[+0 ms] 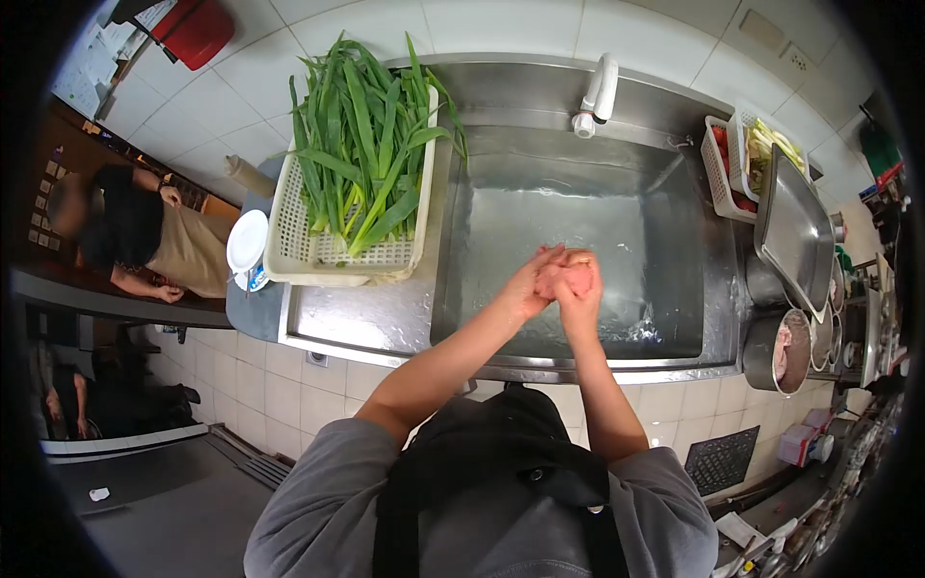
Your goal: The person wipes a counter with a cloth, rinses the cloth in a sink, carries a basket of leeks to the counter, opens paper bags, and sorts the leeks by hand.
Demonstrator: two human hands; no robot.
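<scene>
Over the water-filled steel sink [482, 241], my two hands meet close together. My left hand [530, 284] is closed, pressed against my right hand [583, 303], whose fingers are curled. Between them shows a small pink lump [568, 279]; its kind is not clear, and the fingers partly cover it. Behind the hands, a white faucet [599, 91] rises from the back of the sink. Water ripples below, with bright glints near the front right.
Left of the sink stands a white plastic basket [414, 260] of long green leeks [361, 144]. A white-lidded tub [248, 241] sits beside it. To the right are vegetable baskets [718, 183], a tilted metal tray [798, 231] and a pot [761, 356]. Another person [145, 226] stands far left.
</scene>
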